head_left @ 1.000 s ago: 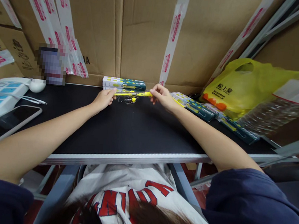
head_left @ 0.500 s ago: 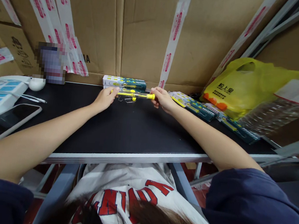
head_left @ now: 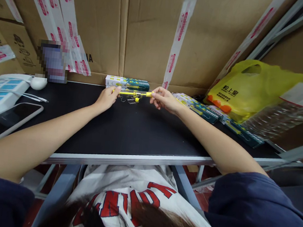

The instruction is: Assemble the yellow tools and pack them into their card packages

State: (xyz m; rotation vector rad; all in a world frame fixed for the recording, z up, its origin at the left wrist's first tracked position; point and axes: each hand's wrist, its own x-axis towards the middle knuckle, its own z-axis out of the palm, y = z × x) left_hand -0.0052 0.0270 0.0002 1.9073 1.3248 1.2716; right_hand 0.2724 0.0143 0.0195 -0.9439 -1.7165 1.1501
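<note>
Above the black counter [head_left: 138, 134] — stacked boxes [head_left: 135, 83] behind — the left hand [head_left: 107, 98] and right hand [head_left: 166, 100] hold a slim yellow tool [head_left: 128, 93] level between them.
Each grip is pinched on one end; bent wires [head_left: 134, 102] show just below. A loose pinch or uneven pull could make it slip, or the wires might snag a finger.

Between the bare forearms [head_left: 57, 129], smooth black bench [head_left: 138, 134] lies open from its silver front edge [head_left: 136, 159] to beneath the slim yellow rod with wire hooks [head_left: 128, 93]. White-and-green cardboard boxes [head_left: 133, 81] and a tall brown cardboard wall [head_left: 151, 37] bar the way behind. A white power strip [head_left: 14, 90] and flat dark-screened phone [head_left: 7, 121] block the left; flat printed cartons [head_left: 200, 110], a yellow plastic bag [head_left: 243, 90] and clear ribbed bottle [head_left: 272, 120] the right.
</note>
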